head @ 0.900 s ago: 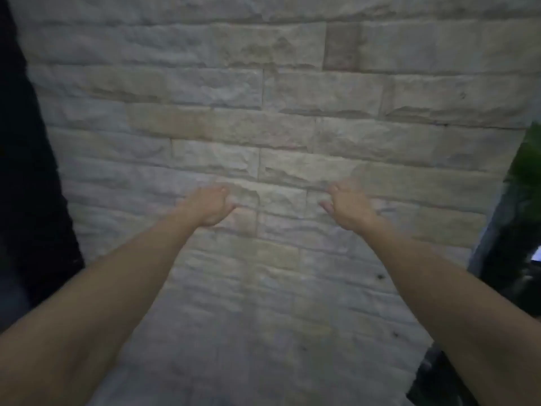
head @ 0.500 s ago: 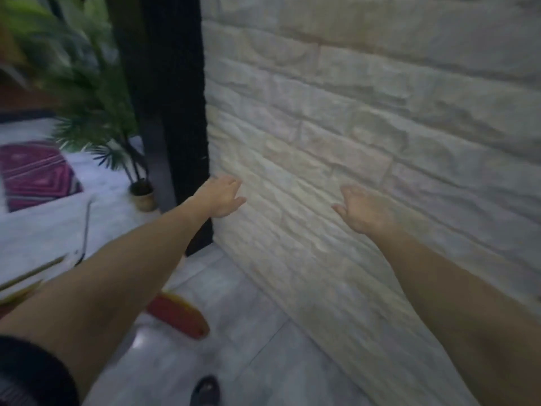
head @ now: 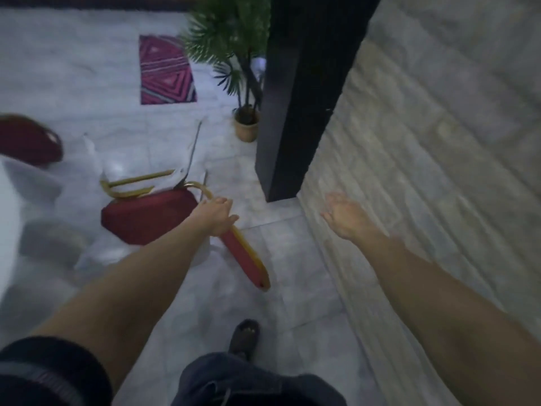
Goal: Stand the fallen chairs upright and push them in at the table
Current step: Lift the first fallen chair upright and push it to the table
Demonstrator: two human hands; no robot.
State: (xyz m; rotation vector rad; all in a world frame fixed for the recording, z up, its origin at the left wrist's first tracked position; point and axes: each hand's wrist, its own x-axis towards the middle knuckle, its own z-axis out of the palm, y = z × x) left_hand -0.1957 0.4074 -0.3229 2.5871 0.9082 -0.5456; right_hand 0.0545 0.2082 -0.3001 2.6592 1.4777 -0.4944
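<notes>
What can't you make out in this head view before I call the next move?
- Left hand: in front of the fallen chair; touching its gold frame or only overlapping it, unclear.
- Chair legs: partly blurred against the pale floor.
- Second red shape: cut by the left edge, blurred; possibly another chair.
- Table: not identifiable; only a white blur at the left edge.
- Right hand: fingers spread, motion-blurred.

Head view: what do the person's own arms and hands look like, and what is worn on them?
Both forearms are bare, with no gloves or watch visible. A dark rolled-up sleeve with a grey band covers the left upper arm. The left hand and right hand look bare; blur hides any rings.
</notes>
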